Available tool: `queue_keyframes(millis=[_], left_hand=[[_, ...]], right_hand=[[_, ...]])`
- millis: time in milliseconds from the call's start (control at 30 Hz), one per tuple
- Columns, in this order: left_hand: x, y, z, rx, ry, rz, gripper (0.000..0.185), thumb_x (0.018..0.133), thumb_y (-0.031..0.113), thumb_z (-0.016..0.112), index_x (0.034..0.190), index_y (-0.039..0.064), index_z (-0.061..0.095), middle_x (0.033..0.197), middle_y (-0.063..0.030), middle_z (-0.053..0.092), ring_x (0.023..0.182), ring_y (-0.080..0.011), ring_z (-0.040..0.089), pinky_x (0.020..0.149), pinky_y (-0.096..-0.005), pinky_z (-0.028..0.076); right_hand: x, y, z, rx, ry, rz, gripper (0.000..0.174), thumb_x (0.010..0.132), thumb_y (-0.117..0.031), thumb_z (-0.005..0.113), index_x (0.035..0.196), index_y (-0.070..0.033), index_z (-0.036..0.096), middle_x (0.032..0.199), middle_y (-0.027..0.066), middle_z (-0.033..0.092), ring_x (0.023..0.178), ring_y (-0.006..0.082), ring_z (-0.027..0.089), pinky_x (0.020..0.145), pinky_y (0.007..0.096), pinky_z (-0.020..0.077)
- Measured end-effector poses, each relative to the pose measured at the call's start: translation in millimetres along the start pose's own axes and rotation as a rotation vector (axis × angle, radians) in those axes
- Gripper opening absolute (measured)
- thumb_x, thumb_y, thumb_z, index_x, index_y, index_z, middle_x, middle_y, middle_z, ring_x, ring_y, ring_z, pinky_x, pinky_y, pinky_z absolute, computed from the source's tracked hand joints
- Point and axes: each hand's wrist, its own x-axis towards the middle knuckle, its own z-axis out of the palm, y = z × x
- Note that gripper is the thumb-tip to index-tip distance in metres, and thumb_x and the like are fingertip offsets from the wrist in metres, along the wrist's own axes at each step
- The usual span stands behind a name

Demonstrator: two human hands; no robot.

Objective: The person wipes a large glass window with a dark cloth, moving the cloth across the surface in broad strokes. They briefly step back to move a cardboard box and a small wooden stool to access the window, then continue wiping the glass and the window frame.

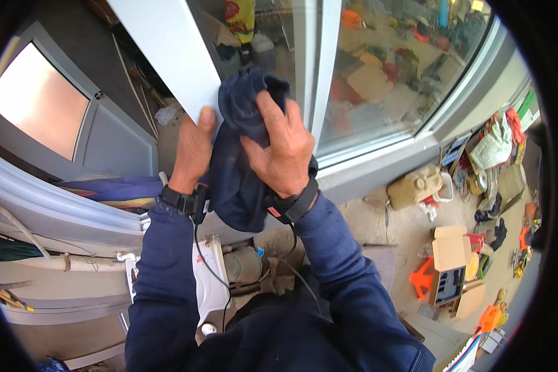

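A dark blue cloth [242,176] is bunched up in front of me, against the white window frame [176,51]. My right hand [281,142] presses on the cloth's upper part with spread fingers and grips its folds. Just left of the cloth, my left hand [193,149] holds the lower end of the white frame, thumb on its face; its other fingers are hidden behind. Beside the frame stands a glass window pane [376,83] in a white surround. Black straps with cables sit on both wrists.
A grey door [114,130] with a frosted pane stands at the left. Below my arms are a white basin [211,279] and a motor-like unit [243,267]. On the ground at the right lie a plastic jerrycan [414,186], an open cardboard box [448,274] and an orange stool [422,279].
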Motion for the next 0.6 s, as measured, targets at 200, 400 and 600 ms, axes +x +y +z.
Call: queue_keyframes(millis=[200,400,600], left_hand=[[2.8,12.0,-15.2,0.036,-0.156,-0.009,0.091,0.1,0.075,0.044,0.14,-0.007,0.054,0.133,-0.0207,0.063,0.122,-0.029,0.058,0.106,-0.0396,0.043],[3.7,6.2,-17.6,-0.007,-0.197,-0.036,0.096,0.097,0.078,0.046,0.142,-0.006,0.052,0.136,-0.0238,0.061,0.127,-0.0302,0.056,0.108,-0.04,0.042],[10.8,2.7,-26.4,0.09,-0.247,0.095,0.086,0.103,0.067,0.046,0.151,-0.003,0.042,0.143,-0.022,0.059,0.134,-0.0343,0.054,0.112,-0.0405,0.04]], right_hand=[[-42.6,26.3,6.8,-0.004,-0.087,-0.016,0.062,0.064,-0.004,0.082,0.124,-0.006,0.067,0.114,0.0247,0.062,0.089,0.0467,0.066,0.073,0.0471,0.056],[-85.3,42.7,2.9,-0.073,-0.174,-0.031,0.062,0.062,-0.008,0.082,0.122,-0.011,0.069,0.099,0.0175,0.059,0.084,0.0406,0.064,0.07,0.0463,0.0538],[76.3,-35.4,-31.5,-0.012,-0.062,-0.167,0.06,0.068,-0.008,0.081,0.126,-0.012,0.066,0.108,0.0197,0.064,0.089,0.045,0.066,0.073,0.0462,0.0572]])
